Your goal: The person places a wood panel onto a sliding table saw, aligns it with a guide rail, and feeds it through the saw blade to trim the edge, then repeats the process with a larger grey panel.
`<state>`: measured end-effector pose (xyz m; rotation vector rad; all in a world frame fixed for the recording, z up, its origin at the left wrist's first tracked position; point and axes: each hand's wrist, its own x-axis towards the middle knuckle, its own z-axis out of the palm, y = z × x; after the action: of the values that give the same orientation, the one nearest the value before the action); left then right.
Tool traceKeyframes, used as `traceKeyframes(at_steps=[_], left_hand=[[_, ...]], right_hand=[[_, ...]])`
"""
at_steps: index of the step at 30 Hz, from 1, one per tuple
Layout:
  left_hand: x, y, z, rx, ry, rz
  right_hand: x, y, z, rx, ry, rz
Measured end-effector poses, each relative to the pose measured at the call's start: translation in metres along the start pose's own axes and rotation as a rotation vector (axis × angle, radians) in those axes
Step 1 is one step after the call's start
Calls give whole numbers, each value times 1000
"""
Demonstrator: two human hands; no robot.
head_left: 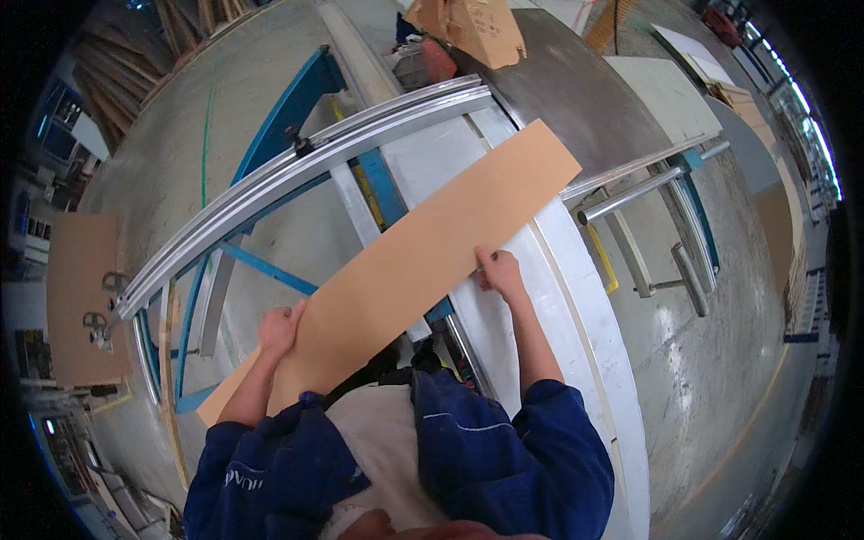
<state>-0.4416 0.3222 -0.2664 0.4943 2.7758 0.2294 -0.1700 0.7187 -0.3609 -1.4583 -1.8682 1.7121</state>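
A long, narrow tan board (405,261) lies diagonally in front of me, running from my lower left toward the upper right over a machine's open frame and pale sliding table (567,360). My left hand (281,328) grips its left edge low down, with my thumb on the face. My right hand (497,268) holds the opposite edge farther up, fingers curled at the rim. Beyond the board runs an aluminium rail (400,126) carrying a black clamp (299,142). The board hides part of the frame beneath it.
A dark steel machine top (585,90) stands beyond, with cardboard (472,31) and tubular bars (607,207) at its right side. A blue frame bar (270,270) crosses the left opening. Stacked timber (121,76) and a brown panel (85,297) stand at far left.
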Motion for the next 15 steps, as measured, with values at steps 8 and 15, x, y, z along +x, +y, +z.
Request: traceKeyframes(at_steps=[8,15], left_hand=[[171,42,8,23,-144,209],[239,104,-12,-27,-100,200]], right_hand=[[11,-80,75,-736,-243,-1011],[93,-103,115,-998,-238,-1209]])
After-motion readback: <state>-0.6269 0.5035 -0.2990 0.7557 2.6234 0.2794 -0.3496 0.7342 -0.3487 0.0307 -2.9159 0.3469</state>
